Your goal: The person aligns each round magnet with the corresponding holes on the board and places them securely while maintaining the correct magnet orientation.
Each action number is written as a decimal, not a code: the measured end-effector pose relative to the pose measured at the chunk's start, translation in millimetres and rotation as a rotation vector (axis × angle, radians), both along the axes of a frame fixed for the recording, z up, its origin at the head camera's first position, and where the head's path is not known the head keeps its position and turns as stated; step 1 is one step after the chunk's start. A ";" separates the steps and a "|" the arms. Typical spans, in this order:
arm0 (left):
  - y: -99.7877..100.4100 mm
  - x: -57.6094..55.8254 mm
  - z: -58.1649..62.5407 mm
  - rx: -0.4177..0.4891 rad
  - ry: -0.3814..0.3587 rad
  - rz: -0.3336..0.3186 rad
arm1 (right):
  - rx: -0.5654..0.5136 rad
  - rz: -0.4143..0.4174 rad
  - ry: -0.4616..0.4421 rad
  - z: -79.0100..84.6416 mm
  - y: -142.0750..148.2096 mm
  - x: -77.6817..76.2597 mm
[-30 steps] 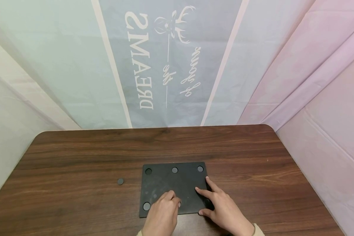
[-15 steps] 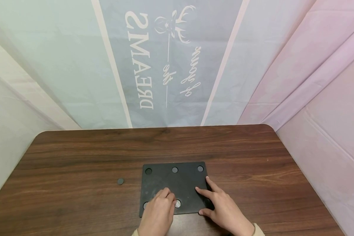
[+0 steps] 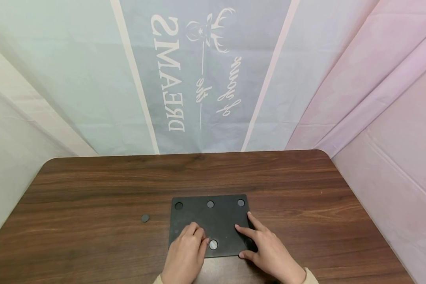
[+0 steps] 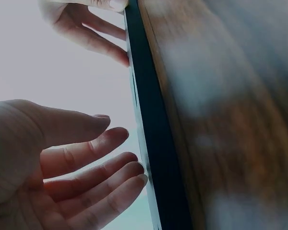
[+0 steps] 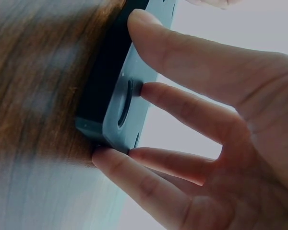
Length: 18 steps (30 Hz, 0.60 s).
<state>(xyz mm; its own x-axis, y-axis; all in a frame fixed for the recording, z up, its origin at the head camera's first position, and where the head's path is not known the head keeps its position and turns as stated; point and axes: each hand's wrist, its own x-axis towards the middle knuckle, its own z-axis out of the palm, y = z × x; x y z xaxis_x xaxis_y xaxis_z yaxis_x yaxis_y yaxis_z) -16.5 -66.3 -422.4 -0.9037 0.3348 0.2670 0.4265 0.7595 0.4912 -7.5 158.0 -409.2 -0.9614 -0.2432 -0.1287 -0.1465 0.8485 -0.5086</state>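
A flat black rectangular board (image 3: 220,221) with round recesses lies on the table. My left hand (image 3: 186,250) is over its left part, fingers loosely bent; the left wrist view shows nothing between them and the fingertips right at the board's face. Beside that thumb, a pale disc (image 3: 213,245) sits in the near middle recess. My right hand (image 3: 269,252) rests spread on the right near corner, thumb on the near edge, fingers on the face and right edge. Grey discs fill the far middle recess (image 3: 210,204) and far right recess (image 3: 241,202); the far left recess (image 3: 178,206) looks dark.
A small loose dark grey disc (image 3: 145,218) lies on the wooden table (image 3: 92,197) to the left of the board. Behind the table hangs a printed curtain (image 3: 202,79), with pale cloth on both sides.
My left hand has shifted left along the board, uncovering the pale disc in the near middle recess and covering the near left one. My right hand has stayed in place.
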 end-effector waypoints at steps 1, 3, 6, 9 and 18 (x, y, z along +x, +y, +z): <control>-0.7 -0.3 -0.1 0.002 0.010 0.008 | 0.001 0.000 0.004 0.0 0.1 0.0; -2.2 -1.0 -0.2 0.002 0.028 0.028 | 0.003 -0.001 0.010 0.4 -0.2 0.6; -4.9 -2.3 0.5 -0.006 0.035 0.049 | 0.004 -0.002 0.021 0.6 -0.2 1.2; -8.0 -3.5 0.8 -0.015 0.042 0.066 | 0.004 -0.003 0.021 0.8 -0.5 1.1; -16.3 -6.7 1.1 -0.050 0.055 0.096 | -0.002 0.000 0.011 1.6 -1.3 -0.1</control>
